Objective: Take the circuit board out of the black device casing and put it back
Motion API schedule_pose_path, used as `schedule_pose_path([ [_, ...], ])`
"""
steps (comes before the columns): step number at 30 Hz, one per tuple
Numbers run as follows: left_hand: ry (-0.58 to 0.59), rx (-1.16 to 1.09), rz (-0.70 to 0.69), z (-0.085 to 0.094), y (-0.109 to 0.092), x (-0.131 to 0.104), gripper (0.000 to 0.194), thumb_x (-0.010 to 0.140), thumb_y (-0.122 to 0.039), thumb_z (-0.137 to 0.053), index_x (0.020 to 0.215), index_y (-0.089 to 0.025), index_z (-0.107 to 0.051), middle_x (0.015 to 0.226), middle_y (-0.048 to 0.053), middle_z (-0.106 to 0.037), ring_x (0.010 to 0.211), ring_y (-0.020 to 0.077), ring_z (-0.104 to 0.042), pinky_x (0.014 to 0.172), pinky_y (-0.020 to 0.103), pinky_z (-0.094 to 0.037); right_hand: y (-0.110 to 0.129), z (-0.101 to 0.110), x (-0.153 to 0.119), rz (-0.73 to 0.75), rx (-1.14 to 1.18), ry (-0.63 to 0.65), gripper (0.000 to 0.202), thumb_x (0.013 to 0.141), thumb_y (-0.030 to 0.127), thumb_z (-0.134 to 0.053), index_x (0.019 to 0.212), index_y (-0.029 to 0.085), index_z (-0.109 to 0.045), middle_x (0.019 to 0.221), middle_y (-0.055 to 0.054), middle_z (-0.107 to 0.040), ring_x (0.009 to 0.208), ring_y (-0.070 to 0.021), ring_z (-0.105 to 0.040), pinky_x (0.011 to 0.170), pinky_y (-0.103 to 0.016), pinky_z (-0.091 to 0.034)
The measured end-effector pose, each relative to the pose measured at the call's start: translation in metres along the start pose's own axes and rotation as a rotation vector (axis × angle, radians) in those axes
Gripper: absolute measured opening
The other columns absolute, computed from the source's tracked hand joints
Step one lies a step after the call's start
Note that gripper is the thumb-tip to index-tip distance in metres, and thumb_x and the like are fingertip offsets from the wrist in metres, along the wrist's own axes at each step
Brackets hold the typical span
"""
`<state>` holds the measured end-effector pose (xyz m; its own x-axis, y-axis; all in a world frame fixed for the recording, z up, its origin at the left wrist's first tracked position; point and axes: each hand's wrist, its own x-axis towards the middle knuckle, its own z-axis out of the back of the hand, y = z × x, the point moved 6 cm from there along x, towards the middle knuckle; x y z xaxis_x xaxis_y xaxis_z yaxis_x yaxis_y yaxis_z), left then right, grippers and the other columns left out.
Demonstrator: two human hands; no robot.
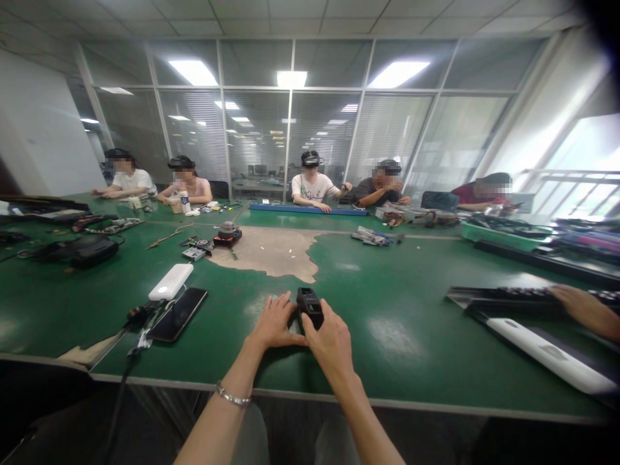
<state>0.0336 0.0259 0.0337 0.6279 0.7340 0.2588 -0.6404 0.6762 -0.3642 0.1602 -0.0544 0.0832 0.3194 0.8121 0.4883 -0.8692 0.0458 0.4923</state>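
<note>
A small black boxy device [309, 302] with what look like slots or openings on its face stands on the green table [232, 361] in front of me. The thumb and fingers of my right hand [332, 339] are closed around its near end. Just left of it, my left hand [275, 323] lies low over the tabletop, fingers apart and thumb stretched toward the right hand. The left fingertips come close to the device's side; whether they touch it I cannot tell.
To the left lie a black phone [180, 314], a white power bank [171, 281] and cables. A torn tan patch [271, 248] marks the tabletop ahead. Another person's hand [588, 310] rests on a long black part at right, near a white bar [547, 352]. Several people sit opposite.
</note>
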Motion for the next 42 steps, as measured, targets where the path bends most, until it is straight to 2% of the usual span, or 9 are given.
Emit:
schedule_pose_path([
  [10,0.02,0.026,0.023,-0.004,0.002,0.002,0.086,0.062,-0.063,-0.071,0.131,-0.022,-0.042,0.153,0.014,-0.024,0.143,0.0334,-0.017,0.114,0.057,-0.008,-0.008,-0.012,-0.014,0.009,-0.066,0.025,0.054,0.085,0.036,-0.05,0.13,0.007,-0.047,0.111,-0.017,-0.064,0.103,-0.0273,-0.059,0.086,-0.035,-0.044],
  [16,0.05,0.036,0.017,-0.007,0.004,0.003,0.114,0.058,-0.069,-0.067,0.147,-0.017,-0.018,0.156,0.018,-0.013,0.144,0.0331,-0.013,0.116,0.054,-0.005,-0.012,-0.022,-0.024,0.042,-0.082,0.034,0.053,0.087,0.034,-0.047,0.132,0.006,-0.043,0.115,-0.017,-0.062,0.106,-0.028,-0.057,0.089,-0.037,-0.044],
  [23,0.06,0.042,0.018,-0.006,0.003,0.002,0.11,0.059,-0.067,-0.067,0.147,-0.021,-0.02,0.156,0.015,-0.014,0.144,0.0332,-0.013,0.116,0.055,-0.005,-0.014,-0.025,-0.027,0.057,-0.049,0.023,0.056,0.087,0.038,-0.048,0.134,0.006,-0.042,0.118,-0.019,-0.061,0.111,-0.0291,-0.055,0.091,-0.039,-0.043],
  [28,0.042,0.045,0.016,-0.006,0.003,0.002,0.106,0.06,-0.062,-0.069,0.145,-0.021,-0.023,0.156,0.015,-0.015,0.143,0.0333,-0.015,0.115,0.056,-0.006,-0.013,-0.02,-0.023,0.055,-0.008,-0.011,0.069,0.084,0.043,-0.052,0.139,0.004,-0.036,0.126,-0.021,-0.056,0.113,-0.0305,-0.055,0.094,-0.04,-0.043],
  [33,0.032,0.043,0.008,-0.006,0.003,0.002,0.103,0.062,-0.063,-0.067,0.145,-0.019,-0.024,0.155,0.016,-0.017,0.143,0.0327,-0.014,0.115,0.055,-0.007,-0.011,-0.017,-0.018,0.021,0.014,-0.002,0.066,0.084,0.038,-0.05,0.14,0.006,-0.035,0.118,-0.02,-0.061,0.103,-0.0299,-0.061,0.087,-0.04,-0.046],
  [38,0.036,0.023,0.023,-0.004,0.003,0.002,0.108,0.058,-0.074,-0.066,0.144,-0.022,-0.026,0.155,0.016,-0.017,0.143,0.033,-0.015,0.115,0.055,-0.007,-0.009,-0.004,-0.004,-0.027,0.103,-0.012,0.066,0.085,0.043,-0.05,0.139,0.007,-0.037,0.118,-0.019,-0.062,0.104,-0.0295,-0.061,0.088,-0.041,-0.046],
  [42,0.046,0.03,0.03,-0.003,0.003,0.002,0.111,0.055,-0.082,-0.062,0.141,-0.019,-0.032,0.155,0.016,-0.018,0.143,0.0345,-0.014,0.115,0.055,-0.009,-0.017,0.017,0.009,-0.04,0.239,-0.094,0.069,0.084,0.048,-0.051,0.14,0.012,-0.038,0.118,-0.016,-0.063,0.105,-0.0273,-0.062,0.09,-0.039,-0.046],
])
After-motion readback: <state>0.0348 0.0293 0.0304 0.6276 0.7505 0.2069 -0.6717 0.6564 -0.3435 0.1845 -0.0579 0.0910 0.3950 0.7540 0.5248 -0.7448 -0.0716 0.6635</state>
